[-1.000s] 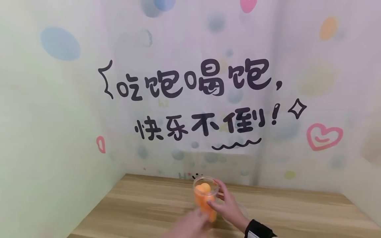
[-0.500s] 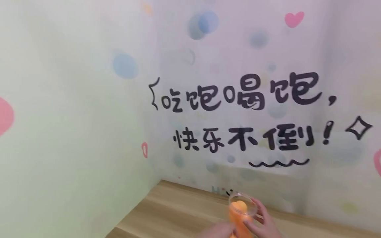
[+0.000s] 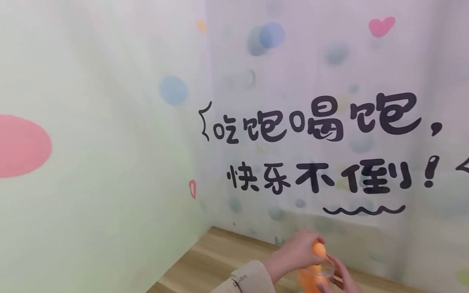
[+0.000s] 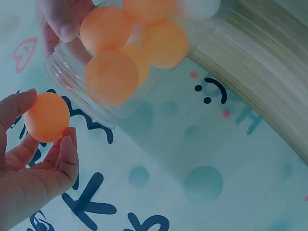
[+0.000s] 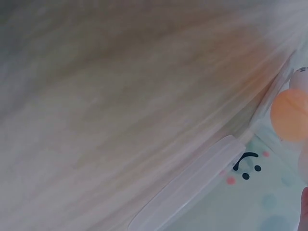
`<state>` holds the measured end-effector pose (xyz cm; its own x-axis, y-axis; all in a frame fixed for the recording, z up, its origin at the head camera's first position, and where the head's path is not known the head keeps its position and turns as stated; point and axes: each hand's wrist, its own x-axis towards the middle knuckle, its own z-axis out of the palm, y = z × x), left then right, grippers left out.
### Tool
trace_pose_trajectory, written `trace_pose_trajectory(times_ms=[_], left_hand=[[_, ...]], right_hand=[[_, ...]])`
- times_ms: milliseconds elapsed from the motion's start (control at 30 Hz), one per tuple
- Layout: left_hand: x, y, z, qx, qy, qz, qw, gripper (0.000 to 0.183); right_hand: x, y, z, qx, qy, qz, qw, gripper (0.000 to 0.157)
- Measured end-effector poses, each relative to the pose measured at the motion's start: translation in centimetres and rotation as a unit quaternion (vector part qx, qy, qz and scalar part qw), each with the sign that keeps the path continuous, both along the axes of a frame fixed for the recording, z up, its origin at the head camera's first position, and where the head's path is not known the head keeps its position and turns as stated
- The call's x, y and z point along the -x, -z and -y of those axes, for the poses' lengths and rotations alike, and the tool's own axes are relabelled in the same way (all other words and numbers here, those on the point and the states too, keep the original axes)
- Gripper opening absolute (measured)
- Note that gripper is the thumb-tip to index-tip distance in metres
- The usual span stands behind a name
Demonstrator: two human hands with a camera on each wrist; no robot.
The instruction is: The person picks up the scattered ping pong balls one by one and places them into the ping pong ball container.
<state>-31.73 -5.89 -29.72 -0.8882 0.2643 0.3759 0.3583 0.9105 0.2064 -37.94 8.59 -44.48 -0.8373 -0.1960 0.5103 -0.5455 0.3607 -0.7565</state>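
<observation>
My left hand [image 3: 298, 250] is raised over the mouth of a clear plastic jar [image 3: 327, 270], pinching an orange ping-pong ball [image 3: 319, 249]. In the left wrist view thumb and fingertips hold that ball [image 4: 47, 117] just outside the jar's ribbed rim [image 4: 79, 86]. Several orange balls [image 4: 111, 77] and a white one [image 4: 203, 6] show in or behind the jar wall. My right hand [image 3: 344, 278] grips the jar's side; its lower part is cut off by the frame. In the right wrist view only a finger [image 5: 303, 209] and an orange ball [image 5: 291, 115] appear at the right edge.
The wood-grain table [image 3: 205, 254] meets a printed back wall [image 3: 278, 73] and a pale left wall [image 3: 110, 162]. A clear, flat plastic piece, perhaps a lid [image 5: 187, 185], lies on the table in the right wrist view.
The left hand, low in front of the jar before, has risen above its mouth with an orange ball. The head view has swung left and up. The right hand stays on the jar.
</observation>
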Motion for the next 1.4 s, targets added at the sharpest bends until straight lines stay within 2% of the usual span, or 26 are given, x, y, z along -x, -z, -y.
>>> trace_pose_trajectory(times_ms=[100,233,467,667,867,967,1067,1233,1400], left_hand=[[0.4,-0.2,0.8,-0.017,0.014,0.027,0.9994,0.032],[0.4,-0.2,1.8,-0.046,0.027,0.042,0.9977,0.029],[0.0,0.2,2.9,-0.038,0.038,0.054,0.9971,0.028],[0.1,0.2,3.7,-0.023,0.042,0.037,0.9982,0.029],[-0.2,0.4,4.0,-0.026,0.048,0.030,0.9981,0.031],[-0.4,0.5,4.2,-0.020,0.052,0.022,0.9982,0.032],[-0.7,0.6,4.3,-0.019,0.051,0.029,0.9981,0.034],[-1.1,0.8,4.5,-0.040,0.044,0.038,0.9975,0.040],[-1.3,1.1,5.6,-0.082,0.035,-0.007,0.9960,0.049]], right_hand=[[-0.9,-2.1,0.8,-0.018,-0.019,0.065,0.998,0.070],[-1.7,-3.5,1.8,-0.003,-0.036,0.063,0.997,0.066],[-2.5,-3.7,2.8,0.027,-0.053,0.044,0.997,0.065],[-2.8,-3.9,3.6,0.029,-0.046,0.019,0.998,0.066],[-3.0,-3.9,3.9,0.028,-0.052,0.024,0.998,0.066],[-3.1,-4.0,4.1,0.028,-0.056,0.045,0.997,0.067],[-3.3,-4.0,4.2,0.032,-0.058,0.058,0.996,0.068],[-3.4,-4.0,4.5,0.038,-0.065,0.057,0.995,0.067],[-3.4,-3.8,4.7,0.044,-0.071,0.029,0.996,0.065]])
